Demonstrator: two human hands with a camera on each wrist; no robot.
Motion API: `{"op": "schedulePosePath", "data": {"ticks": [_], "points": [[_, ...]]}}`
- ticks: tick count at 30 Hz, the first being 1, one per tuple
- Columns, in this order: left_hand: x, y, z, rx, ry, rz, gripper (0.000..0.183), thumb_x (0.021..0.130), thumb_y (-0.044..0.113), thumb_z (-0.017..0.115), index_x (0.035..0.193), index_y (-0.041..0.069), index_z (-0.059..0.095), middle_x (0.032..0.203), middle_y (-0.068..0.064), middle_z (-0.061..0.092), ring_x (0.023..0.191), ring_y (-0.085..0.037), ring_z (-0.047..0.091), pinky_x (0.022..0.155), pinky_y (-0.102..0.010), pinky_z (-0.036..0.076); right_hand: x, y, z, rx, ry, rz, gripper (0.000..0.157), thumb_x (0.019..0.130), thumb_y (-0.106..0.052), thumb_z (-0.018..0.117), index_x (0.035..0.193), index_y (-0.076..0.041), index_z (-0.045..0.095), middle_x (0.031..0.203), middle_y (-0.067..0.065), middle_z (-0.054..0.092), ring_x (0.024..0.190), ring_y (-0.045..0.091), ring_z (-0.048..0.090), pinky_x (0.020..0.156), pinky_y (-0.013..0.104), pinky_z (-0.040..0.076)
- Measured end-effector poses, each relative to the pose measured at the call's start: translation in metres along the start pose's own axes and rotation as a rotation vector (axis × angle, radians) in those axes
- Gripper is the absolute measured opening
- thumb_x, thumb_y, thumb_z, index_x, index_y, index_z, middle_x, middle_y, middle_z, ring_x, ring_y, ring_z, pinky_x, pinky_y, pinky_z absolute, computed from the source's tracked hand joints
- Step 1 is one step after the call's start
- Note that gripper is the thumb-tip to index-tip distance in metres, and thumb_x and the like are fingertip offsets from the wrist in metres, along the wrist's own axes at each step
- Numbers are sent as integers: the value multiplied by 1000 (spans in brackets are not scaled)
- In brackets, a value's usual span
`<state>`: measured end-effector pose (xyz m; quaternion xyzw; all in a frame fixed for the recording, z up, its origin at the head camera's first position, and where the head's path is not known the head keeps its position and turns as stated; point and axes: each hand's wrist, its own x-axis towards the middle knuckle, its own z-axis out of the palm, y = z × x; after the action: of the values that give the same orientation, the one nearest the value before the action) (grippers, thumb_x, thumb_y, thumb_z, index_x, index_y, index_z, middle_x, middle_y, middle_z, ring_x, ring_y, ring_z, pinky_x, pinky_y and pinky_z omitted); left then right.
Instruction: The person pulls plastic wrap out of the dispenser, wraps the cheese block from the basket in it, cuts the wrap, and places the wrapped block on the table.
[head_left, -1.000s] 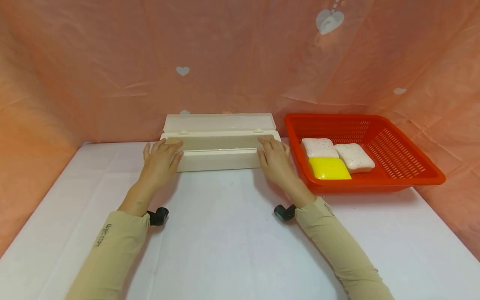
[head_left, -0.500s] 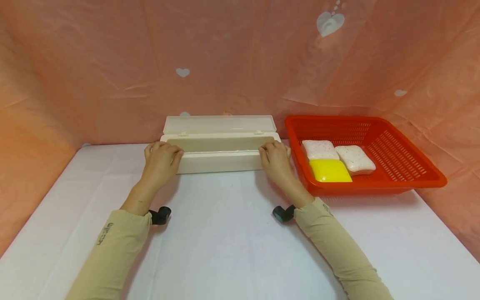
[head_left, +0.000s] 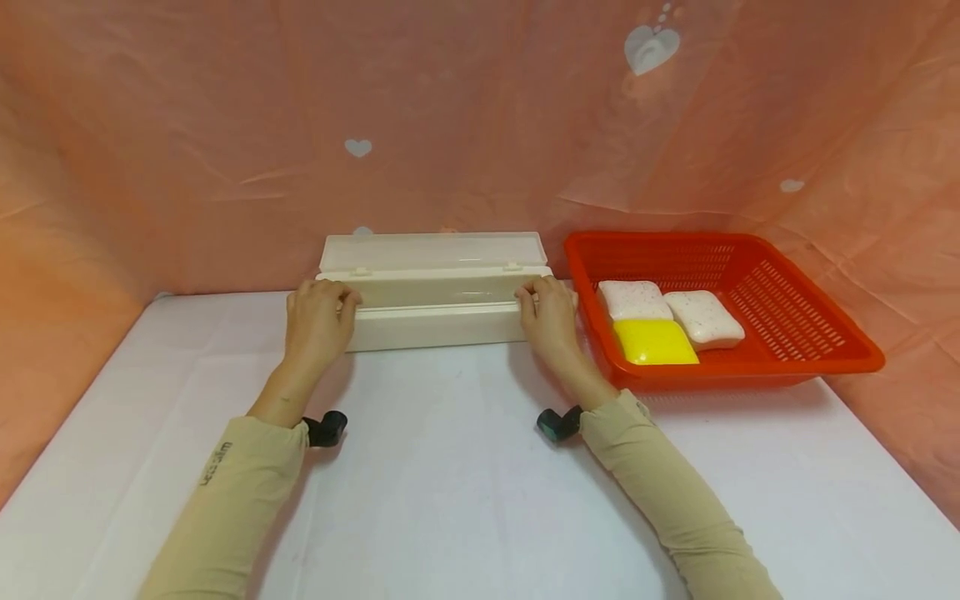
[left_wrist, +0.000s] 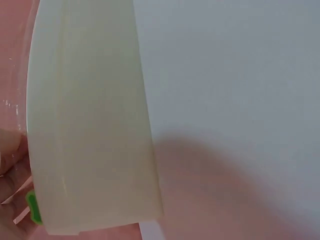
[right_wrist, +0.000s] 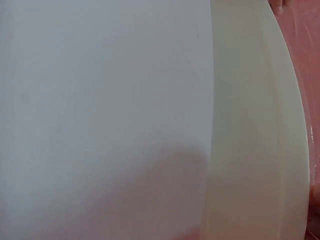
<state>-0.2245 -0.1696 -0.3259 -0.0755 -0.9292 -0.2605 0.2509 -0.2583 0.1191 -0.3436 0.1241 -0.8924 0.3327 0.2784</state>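
A long white plastic box lies across the far part of the table, its translucent lid raised at the back. My left hand grips the box's left end, thumb near the front rim and fingers bent over the end. At the opposite end my right hand grips in the same way. Part of each box end is hidden behind the hands. In the left wrist view, a small green piece shows at the box's end beside my fingers. The right wrist view shows mostly the box's front wall.
Just right of my right hand stands a red plastic basket. Inside it lie two speckled white packs and a yellow pack. A white cloth covers the table, and a pinkish-orange curtain hangs behind.
The fingers of both hands were straighter over the box ends and have bent down to grip them. The whole view has shifted slightly; the box appears to stay in place.
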Motion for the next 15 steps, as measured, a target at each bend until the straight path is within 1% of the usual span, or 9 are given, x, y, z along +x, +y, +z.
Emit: {"op": "schedulePosePath", "data": {"ticks": [2,5,8,11,15], "points": [[1,1,0,-14,19,-7,21,94,10,55,94,-8,66,91,-26,64,97,-43,51,83,-55,36,1,-1,-1,11,14,-16,16,94,-9,58,88,4,66,91,20,64,95,39,53,89,47,37],[3,2,-2,-49,42,-19,22,95,10,55,93,-10,64,91,-27,61,98,-45,50,86,-56,37,3,-3,-3,22,27,-27,17,94,-10,58,89,5,66,93,21,64,95,39,52,87,45,40],[4,5,-4,-89,61,-44,21,95,9,54,93,-9,64,95,-27,61,100,-45,51,88,-55,38,4,-5,-6,21,35,-8,20,95,-13,57,92,5,66,93,21,64,92,38,53,85,44,43],[5,8,-7,-99,83,-96,22,97,13,54,96,-6,66,99,-25,63,98,-43,55,83,-54,43,5,-9,-9,13,45,17,23,97,-17,56,95,3,65,93,20,65,89,36,58,83,44,48],[6,13,-12,-70,115,-156,24,97,19,55,101,-2,68,102,-22,66,91,-42,61,72,-55,47,9,-14,-13,38,59,38,24,98,-21,55,98,1,66,93,18,67,89,34,63,82,43,51]]}}
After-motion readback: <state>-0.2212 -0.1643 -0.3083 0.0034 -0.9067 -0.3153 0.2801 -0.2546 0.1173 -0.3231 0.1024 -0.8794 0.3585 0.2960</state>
